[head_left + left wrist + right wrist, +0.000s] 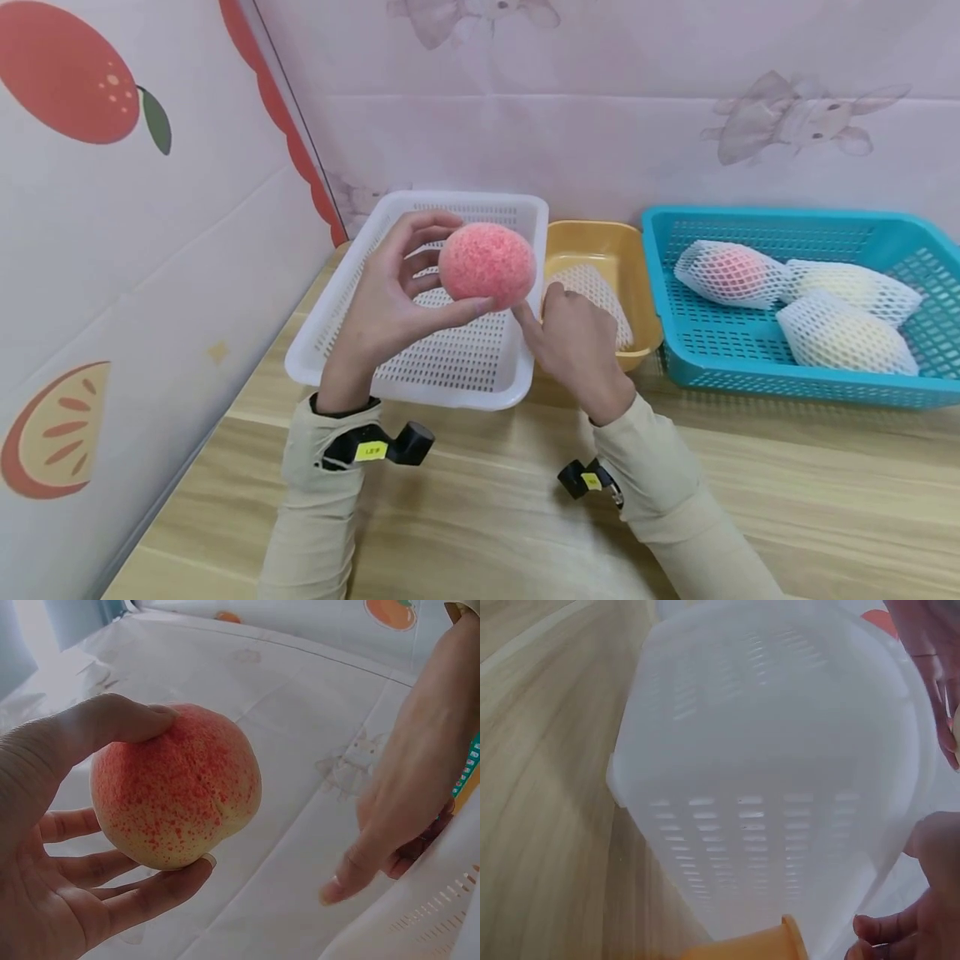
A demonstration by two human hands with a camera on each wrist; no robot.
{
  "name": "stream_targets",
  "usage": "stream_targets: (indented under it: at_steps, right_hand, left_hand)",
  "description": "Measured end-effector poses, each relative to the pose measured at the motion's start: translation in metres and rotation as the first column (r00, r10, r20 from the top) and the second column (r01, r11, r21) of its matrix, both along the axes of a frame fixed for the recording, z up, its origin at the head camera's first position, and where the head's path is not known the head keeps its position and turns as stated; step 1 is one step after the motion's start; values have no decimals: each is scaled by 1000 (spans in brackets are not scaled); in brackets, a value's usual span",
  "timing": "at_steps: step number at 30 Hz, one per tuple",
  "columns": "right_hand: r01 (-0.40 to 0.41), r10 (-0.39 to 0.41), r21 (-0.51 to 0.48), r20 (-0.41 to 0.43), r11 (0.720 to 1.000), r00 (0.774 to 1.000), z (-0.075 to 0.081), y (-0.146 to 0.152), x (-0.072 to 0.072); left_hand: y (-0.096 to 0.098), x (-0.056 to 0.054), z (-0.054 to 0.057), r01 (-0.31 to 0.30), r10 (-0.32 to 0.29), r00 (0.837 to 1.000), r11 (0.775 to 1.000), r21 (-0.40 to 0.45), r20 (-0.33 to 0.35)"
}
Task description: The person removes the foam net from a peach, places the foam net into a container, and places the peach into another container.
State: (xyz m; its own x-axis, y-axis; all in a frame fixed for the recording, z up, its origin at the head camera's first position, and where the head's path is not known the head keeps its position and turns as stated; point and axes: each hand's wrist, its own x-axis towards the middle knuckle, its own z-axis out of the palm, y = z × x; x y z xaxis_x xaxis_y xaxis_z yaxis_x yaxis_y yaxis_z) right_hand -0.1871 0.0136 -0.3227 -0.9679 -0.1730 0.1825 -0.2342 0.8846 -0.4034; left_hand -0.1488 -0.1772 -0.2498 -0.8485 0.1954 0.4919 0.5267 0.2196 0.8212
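A peach (pixel 487 265), pink-red with a paler speckled side in the left wrist view, is held up above the white basket (pixel 450 392). My left hand (pixel 397 292) grips it, with the thumb on one side and the fingers spread round the other. My right hand (pixel 573 342) is beside the peach, over the near-left edge of the yellow tub (pixel 637 350). Its thumb sticks out and its fingers bend loosely; nothing shows between them in the right wrist view. A white foam net (pixel 592 292) lies in the tub, partly hidden by this hand.
To the right stands a teal basket (pixel 720 367) with several net-wrapped fruits, one of them pink (pixel 731 273) and others pale yellow (pixel 847 333). The containers stand side by side on a wooden table (pixel 480 508) against a printed wall (pixel 585 142).
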Motion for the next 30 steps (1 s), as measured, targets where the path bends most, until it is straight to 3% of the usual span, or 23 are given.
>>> stream_targets:
  at_steps: [6,13,17,30]
  right_hand:
    - [-29,19,133,73,991,997,-1,0,5]
    - [-30,-12,230,179,973,984,11,-12,30]
    - [-20,-19,213,180,977,984,10,-14,35]
    - [-40,21,136,141,990,990,0,-8,26]
  left_hand:
    - [-2,1,-2,-4,3,1000,1000,7,13]
    - [-5,0,0,-2,2,1000,1000,24,-11]
    - [-4,-1,2,-1,1,1000,1000,12,-11]
    - [-4,2,0,-15,15,1000,1000,-4,-5]
